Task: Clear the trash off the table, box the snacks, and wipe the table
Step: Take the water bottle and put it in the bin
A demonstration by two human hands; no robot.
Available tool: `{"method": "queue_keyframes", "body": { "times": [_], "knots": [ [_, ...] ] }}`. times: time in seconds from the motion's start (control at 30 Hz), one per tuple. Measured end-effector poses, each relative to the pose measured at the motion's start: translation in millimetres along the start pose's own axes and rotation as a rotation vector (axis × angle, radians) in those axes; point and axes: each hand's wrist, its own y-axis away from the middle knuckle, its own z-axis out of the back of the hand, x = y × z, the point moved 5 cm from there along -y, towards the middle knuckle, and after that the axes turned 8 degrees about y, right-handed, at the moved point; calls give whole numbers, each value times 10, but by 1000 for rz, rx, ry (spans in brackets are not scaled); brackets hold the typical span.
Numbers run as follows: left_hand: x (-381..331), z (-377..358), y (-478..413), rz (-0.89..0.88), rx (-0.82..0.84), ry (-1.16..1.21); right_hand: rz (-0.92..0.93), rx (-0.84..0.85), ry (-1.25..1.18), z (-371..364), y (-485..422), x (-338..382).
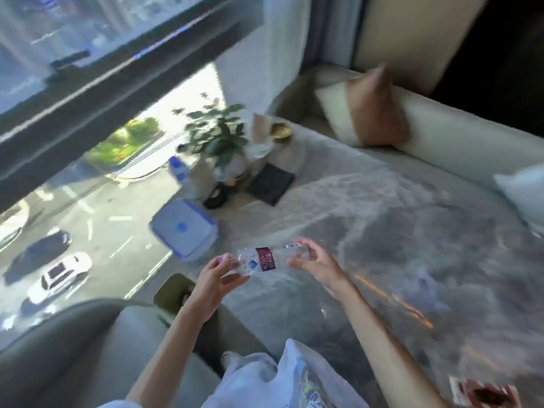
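Head view: clear bottle point(272, 260) held sideways above bench point(382, 231), left hand point(216, 278) grasping cap end, right hand point(316, 265) grasping base.

Single head-worn wide-angle view, looking forward and steeply down from above the person's own forearms, with the left hand point(212, 279) and right hand point(316, 265) close below the lens near frame centre. Beyond and to the right of the hands the view takes in the grey marbled glossy tabletop point(412, 231). Left of the hands it looks out through the large dark-framed window point(117, 92); the frame is tilted and motion-blurred.
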Motion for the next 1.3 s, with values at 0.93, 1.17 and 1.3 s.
{"method": "queue_keyframes", "body": {
  "times": [0.93,1.17,1.3],
  "knots": [
    [-1043,3437,1281,-312,-426,490,134,687,516,-4201,-814,842],
    [-1168,3569,937,-303,-411,543,134,698,542,-4371,-1226,903],
    [-1280,3760,757,-284,-495,588,66,651,516,-4607,-1433,822]
  ]
}}
